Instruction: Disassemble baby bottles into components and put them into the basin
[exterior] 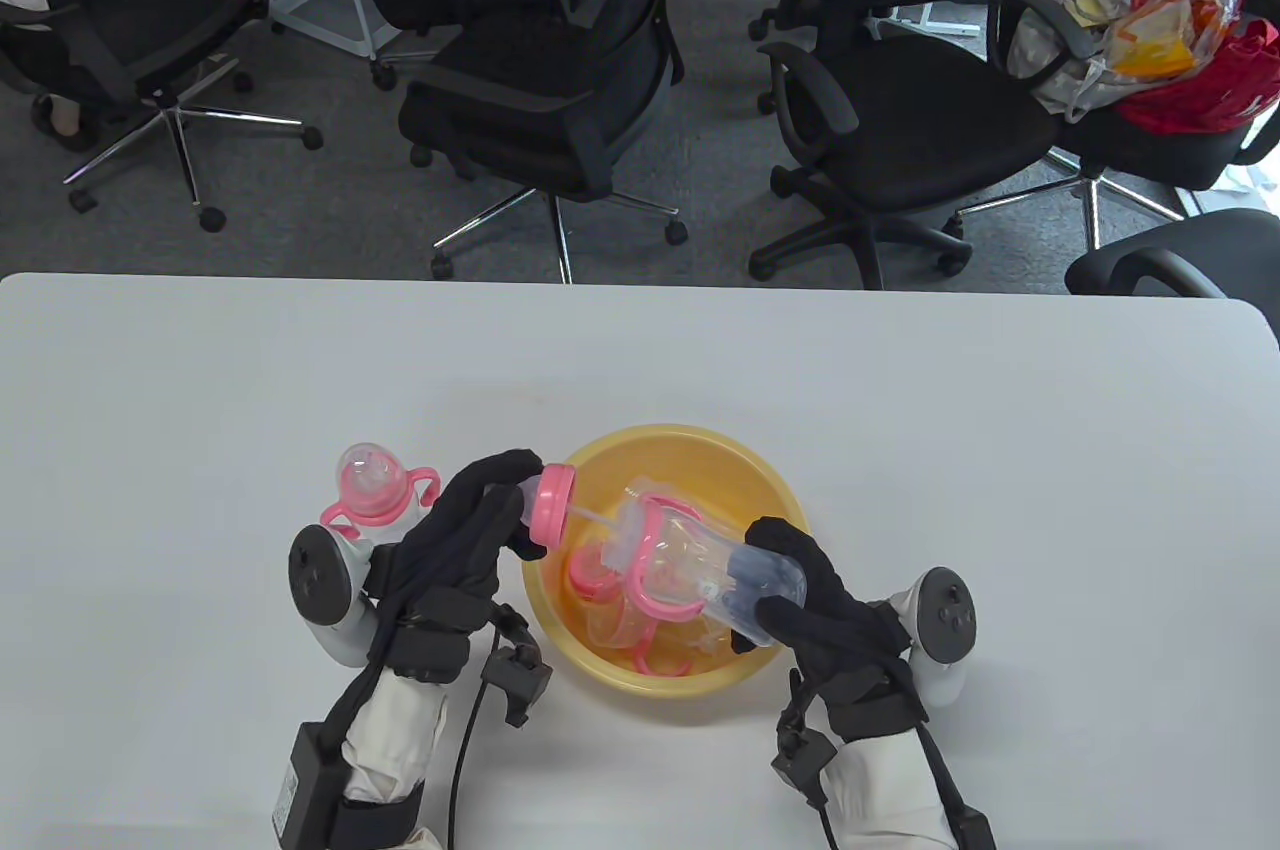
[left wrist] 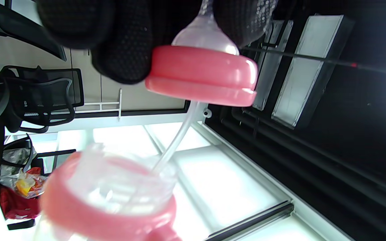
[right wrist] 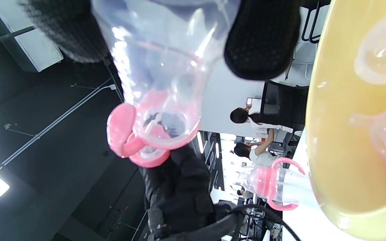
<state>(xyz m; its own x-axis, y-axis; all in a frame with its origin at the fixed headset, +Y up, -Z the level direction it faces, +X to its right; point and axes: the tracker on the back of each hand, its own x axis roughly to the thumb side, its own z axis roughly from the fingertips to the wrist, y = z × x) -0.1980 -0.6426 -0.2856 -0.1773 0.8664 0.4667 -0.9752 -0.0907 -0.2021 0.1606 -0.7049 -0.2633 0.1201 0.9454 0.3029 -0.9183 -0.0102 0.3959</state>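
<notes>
Over the yellow basin (exterior: 770, 480) my right hand (exterior: 800, 590) grips the base of a clear bottle body (exterior: 700, 560) with a pink handle ring (exterior: 645, 580), tilted on its side. My left hand (exterior: 480, 515) holds the pink screw collar with nipple (exterior: 552, 500), pulled off the bottle mouth; its clear straw (exterior: 592, 517) still reaches into the bottle. In the left wrist view the collar (left wrist: 206, 77) hangs from my fingers above the bottle's open neck (left wrist: 122, 187). In the right wrist view the bottle body (right wrist: 159, 67) sits between my fingers. Another whole bottle (exterior: 372, 490) stands left of the basin.
Inside the basin lie several pink and clear bottle parts (exterior: 610, 610). The white table (exterior: 900, 410) stretches around it. Black office chairs (exterior: 560, 90) stand beyond the far edge, one holding bags (exterior: 1170, 40). Persons (right wrist: 253, 134) show far off in the right wrist view.
</notes>
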